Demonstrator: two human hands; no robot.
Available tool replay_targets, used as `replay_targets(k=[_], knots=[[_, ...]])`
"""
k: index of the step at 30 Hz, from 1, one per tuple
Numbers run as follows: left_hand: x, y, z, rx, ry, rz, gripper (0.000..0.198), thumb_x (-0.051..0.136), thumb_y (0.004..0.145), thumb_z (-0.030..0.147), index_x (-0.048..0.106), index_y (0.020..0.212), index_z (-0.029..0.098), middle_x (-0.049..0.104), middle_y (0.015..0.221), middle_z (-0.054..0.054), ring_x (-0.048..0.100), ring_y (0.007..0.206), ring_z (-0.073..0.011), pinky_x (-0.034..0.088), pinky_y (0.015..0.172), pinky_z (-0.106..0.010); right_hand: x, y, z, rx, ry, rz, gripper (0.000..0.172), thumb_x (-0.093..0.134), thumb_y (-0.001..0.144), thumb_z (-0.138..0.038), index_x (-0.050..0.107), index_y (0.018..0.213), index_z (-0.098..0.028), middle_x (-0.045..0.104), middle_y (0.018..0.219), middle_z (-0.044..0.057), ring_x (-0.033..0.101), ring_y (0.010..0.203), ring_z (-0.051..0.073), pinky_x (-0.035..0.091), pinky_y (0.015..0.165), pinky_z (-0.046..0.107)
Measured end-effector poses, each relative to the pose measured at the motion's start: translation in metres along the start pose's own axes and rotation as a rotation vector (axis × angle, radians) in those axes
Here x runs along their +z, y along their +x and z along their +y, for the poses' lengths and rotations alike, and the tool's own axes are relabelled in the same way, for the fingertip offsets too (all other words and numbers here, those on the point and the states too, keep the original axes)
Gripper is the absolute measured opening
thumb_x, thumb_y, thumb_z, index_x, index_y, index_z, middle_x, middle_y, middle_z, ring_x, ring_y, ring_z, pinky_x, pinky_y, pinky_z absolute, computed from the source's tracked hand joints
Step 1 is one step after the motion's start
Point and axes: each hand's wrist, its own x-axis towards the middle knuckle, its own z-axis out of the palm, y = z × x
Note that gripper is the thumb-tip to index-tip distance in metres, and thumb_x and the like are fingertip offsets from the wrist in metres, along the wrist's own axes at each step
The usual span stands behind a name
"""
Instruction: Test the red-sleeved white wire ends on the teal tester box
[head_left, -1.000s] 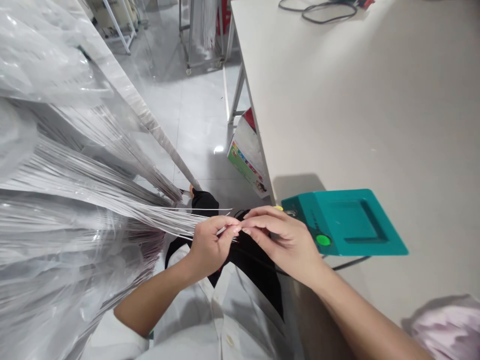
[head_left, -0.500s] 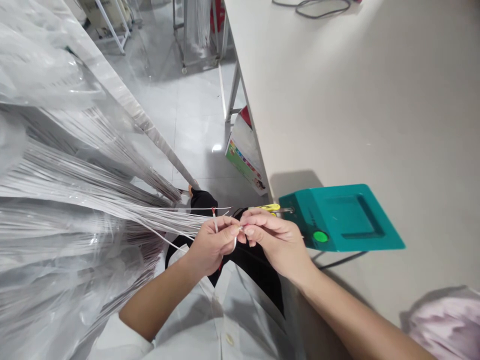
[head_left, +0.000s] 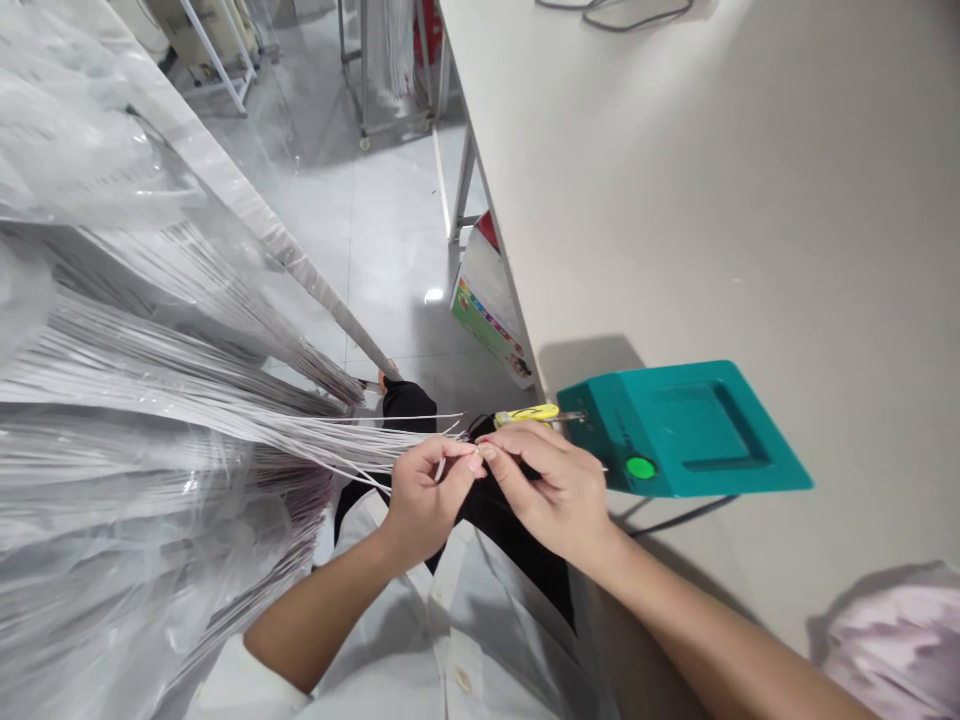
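My left hand (head_left: pixel 431 492) is closed in a pinch, with a short white piece of wire showing between its fingers. Thumb to thumb with it, my right hand (head_left: pixel 551 488) pinches at the same spot; what lies between its fingertips is too small to make out. A bundle of long white wires (head_left: pixel 322 430) runs in from the left and ends close behind my left hand. Beyond my right hand, a yellow-handled tool (head_left: pixel 529 413) points at a teal device (head_left: pixel 690 425) with a round green button (head_left: pixel 640 467).
A pale table (head_left: pixel 712 220) fills the right side, with a black cable (head_left: pixel 637 22) at its far edge and pinkish cloth (head_left: pixel 892 635) at the near right. Plastic-covered wire bundles (head_left: pixel 150 470) hang at left. A printed box (head_left: pixel 491 310) stands beneath the table edge.
The red-tipped white wire that stood up by my left hand no longer shows there, nor does the white loop below the fingers. Both hands remain together, and their fingers have shifted slightly.
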Motion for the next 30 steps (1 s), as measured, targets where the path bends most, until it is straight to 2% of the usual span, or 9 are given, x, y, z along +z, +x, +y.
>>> replay_targets(k=[6,9,12,16,18,22,25,28,30], knots=[[0.002,-0.001,-0.005,-0.011,-0.012,0.059,0.014,0.061,0.076,0.026,0.061,0.069,0.014,0.064,0.067,-0.002,0.058,0.065,-0.0119,0.046,0.067,-0.024,-0.006,0.0,0.009,-0.395,-0.425,-0.053,0.013,0.054,0.081,-0.016,0.066,0.084,-0.018,0.069,0.077,0.006,0.065,0.07,0.017,0.054,0.066,0.028],[0.001,-0.001,-0.005,-0.042,-0.028,0.076,0.013,0.062,0.075,0.026,0.062,0.07,0.014,0.063,0.066,-0.001,0.058,0.065,-0.0119,0.046,0.068,-0.025,-0.011,0.001,0.012,-0.475,-0.517,-0.132,0.016,0.053,0.082,-0.017,0.067,0.09,-0.017,0.071,0.084,0.008,0.066,0.074,0.019,0.054,0.067,0.03],[-0.001,0.0,-0.003,-0.057,-0.05,0.092,0.016,0.062,0.075,0.029,0.062,0.071,0.014,0.063,0.066,-0.001,0.057,0.063,-0.0115,0.046,0.068,-0.025,-0.014,0.001,0.01,-0.396,-0.455,-0.168,0.02,0.051,0.082,-0.016,0.068,0.091,-0.018,0.071,0.087,0.008,0.067,0.075,0.018,0.055,0.065,0.028],[-0.004,0.001,0.002,-0.072,-0.052,0.078,0.019,0.064,0.074,0.033,0.063,0.072,0.014,0.063,0.064,-0.002,0.058,0.062,-0.0121,0.047,0.067,-0.025,-0.014,0.001,0.005,-0.151,-0.208,-0.078,0.022,0.054,0.08,-0.019,0.065,0.1,-0.019,0.069,0.093,0.01,0.067,0.077,0.018,0.056,0.065,0.029],[-0.004,0.001,0.003,-0.053,-0.034,0.036,0.019,0.064,0.074,0.032,0.063,0.07,0.014,0.064,0.065,-0.002,0.059,0.065,-0.0128,0.047,0.068,-0.025,-0.014,0.003,0.003,-0.059,-0.1,-0.076,0.022,0.056,0.081,-0.021,0.065,0.101,-0.019,0.069,0.094,0.01,0.066,0.076,0.018,0.056,0.064,0.029],[-0.006,0.001,0.002,-0.042,0.002,-0.053,0.017,0.064,0.075,0.03,0.066,0.068,0.014,0.067,0.067,-0.003,0.06,0.065,-0.0131,0.047,0.068,-0.025,-0.013,0.007,0.0,-0.005,0.047,-0.182,0.013,0.053,0.084,-0.02,0.066,0.082,-0.022,0.069,0.079,0.005,0.065,0.072,0.016,0.054,0.066,0.029],[-0.007,0.002,0.0,-0.076,-0.016,-0.07,0.013,0.069,0.068,0.027,0.068,0.072,0.014,0.068,0.066,-0.003,0.059,0.062,-0.013,0.047,0.063,-0.025,-0.011,0.008,0.0,0.079,0.125,-0.201,0.014,0.054,0.084,-0.02,0.064,0.074,-0.02,0.067,0.069,0.003,0.062,0.063,0.015,0.052,0.06,0.028],[-0.007,0.003,0.0,-0.104,-0.054,-0.049,0.012,0.071,0.065,0.024,0.068,0.071,0.014,0.067,0.061,-0.002,0.058,0.057,-0.0119,0.046,0.06,-0.024,-0.009,0.007,0.001,0.122,0.175,-0.178,0.011,0.056,0.083,-0.019,0.064,0.075,-0.02,0.065,0.067,0.002,0.061,0.061,0.014,0.051,0.057,0.027],[-0.006,0.003,0.001,-0.113,-0.074,-0.032,0.009,0.069,0.067,0.023,0.068,0.068,0.014,0.066,0.06,-0.002,0.058,0.057,-0.0114,0.046,0.06,-0.024,-0.007,0.005,0.001,0.08,0.166,-0.144,0.01,0.056,0.082,-0.016,0.065,0.08,-0.02,0.067,0.073,0.003,0.063,0.066,0.015,0.053,0.062,0.028]])
